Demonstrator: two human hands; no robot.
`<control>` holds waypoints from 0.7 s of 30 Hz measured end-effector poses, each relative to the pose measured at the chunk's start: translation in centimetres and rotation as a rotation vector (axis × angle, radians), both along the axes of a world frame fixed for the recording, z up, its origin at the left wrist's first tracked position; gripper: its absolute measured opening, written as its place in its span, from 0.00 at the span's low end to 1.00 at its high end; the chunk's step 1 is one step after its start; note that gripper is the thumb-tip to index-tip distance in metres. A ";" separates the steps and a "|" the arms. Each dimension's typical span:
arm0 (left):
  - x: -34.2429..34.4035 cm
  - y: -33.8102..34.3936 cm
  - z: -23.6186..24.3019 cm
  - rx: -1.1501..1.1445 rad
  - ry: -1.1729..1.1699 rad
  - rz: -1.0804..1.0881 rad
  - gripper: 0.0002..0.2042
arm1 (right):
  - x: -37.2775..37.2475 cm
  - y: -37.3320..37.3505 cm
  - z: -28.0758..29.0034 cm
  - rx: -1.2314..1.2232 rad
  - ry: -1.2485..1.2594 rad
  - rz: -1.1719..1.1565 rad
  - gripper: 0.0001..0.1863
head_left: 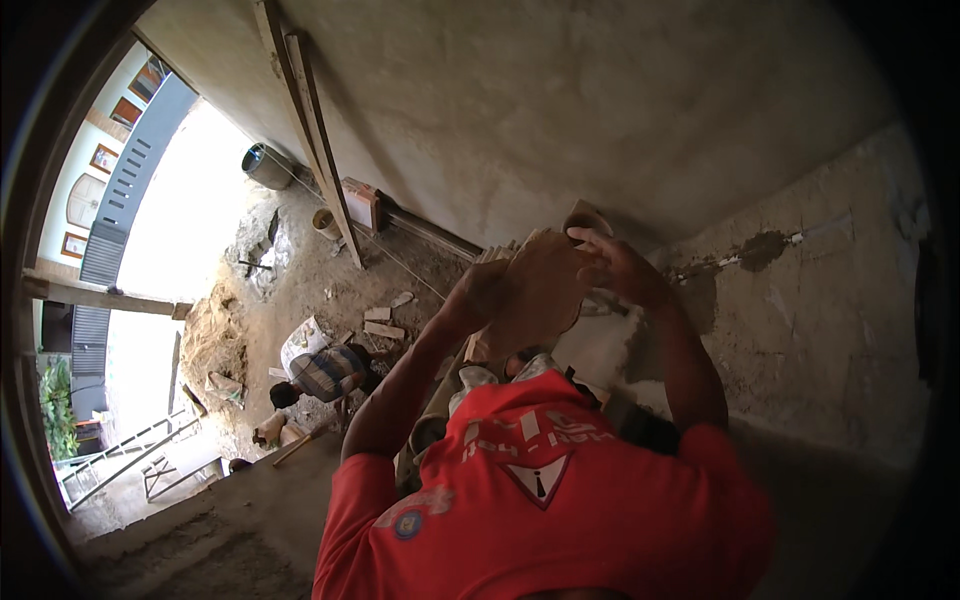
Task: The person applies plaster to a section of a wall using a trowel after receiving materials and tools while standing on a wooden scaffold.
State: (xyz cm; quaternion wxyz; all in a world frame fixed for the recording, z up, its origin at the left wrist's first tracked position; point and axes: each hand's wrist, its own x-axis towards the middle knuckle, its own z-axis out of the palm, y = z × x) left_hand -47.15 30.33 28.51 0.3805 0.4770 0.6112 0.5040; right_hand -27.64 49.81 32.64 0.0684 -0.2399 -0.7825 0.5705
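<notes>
So we've got a big grey wall filling 12 to 1 o'clock, with a rougher side wall at 3, marked by a dark damp patch. The dirt floor spreads out from 8 to 10. Between 9 and 10, past the bright opening, we can see a blue-grey gate. Our red shirt takes up 6 o'clock, and there's a sand pile out at 9. Two long planks lean on the wall between 10 and 11. A co-worker is bent low at 8, well apart from us.

The brown sheet is up in front of us, just off centre toward 3, between our two hands. A drum sits way off at 10, with a smaller bucket nearer in. Our left hand is closed on the sheet's left edge, fingertips hidden. Our right hand is at the right edge, fingers bent and a bit apart; can't tell if it's pinching anything. Just beyond those fingers, between 1 and 2, is a curved brown piece.
</notes>
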 end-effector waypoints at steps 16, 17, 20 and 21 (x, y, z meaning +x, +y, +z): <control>0.4 -0.6 1.0 -0.037 -0.017 0.175 0.17 | -1.6 -3.1 -1.2 -0.273 0.038 -0.208 0.30; 0.5 -0.4 1.1 -0.049 -0.008 0.156 0.17 | -1.2 -2.7 -2.3 -0.209 0.027 -0.160 0.31; 1.6 -1.3 0.0 0.043 -0.537 0.108 0.17 | -2.0 -2.9 -0.8 -0.284 0.166 -0.148 0.34; 1.3 -1.4 0.0 -0.044 -0.487 0.035 0.17 | -1.8 -2.4 -0.9 -0.312 0.129 -0.159 0.35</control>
